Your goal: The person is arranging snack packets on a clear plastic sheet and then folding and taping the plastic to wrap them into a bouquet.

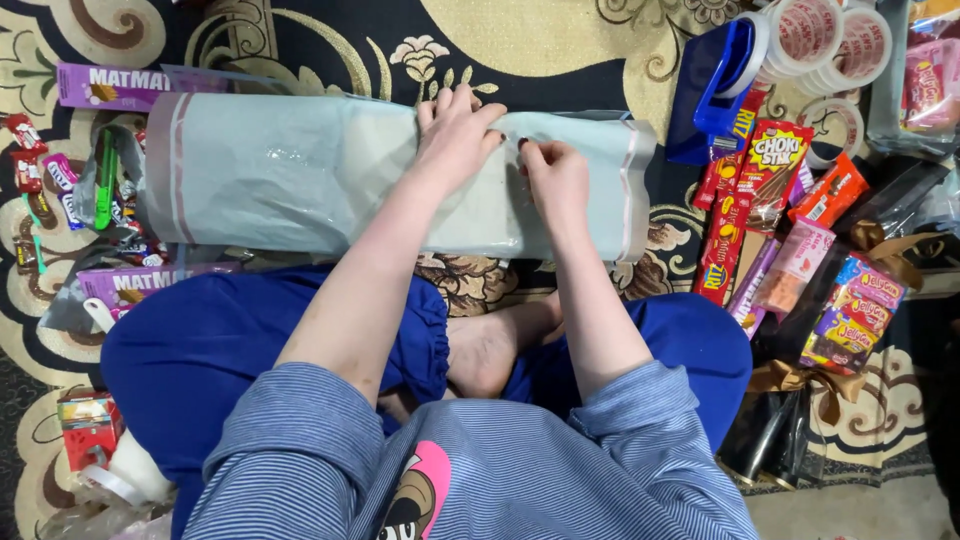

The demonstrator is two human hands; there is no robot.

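Mailing bag (300, 180), pale green plastic, lies flat on the patterned carpet (560, 40) just beyond the crossed legs, and both hands are on it. Left hand (455, 140) presses down on its upper middle, fingers spread over the far edge. Right hand (555, 175) sits just beside it, fingertips pinching the plastic. To the right of the hands, snack packets (770, 200) crowd together, tape rolls (820, 40) beyond them. Left of the bag, purple boxes (110, 85) and small sweets (40, 170).

Bright, even indoor light with soft shadows; faint glare on the pale green mailing bag (300, 170), whose surroundings stay sharp.
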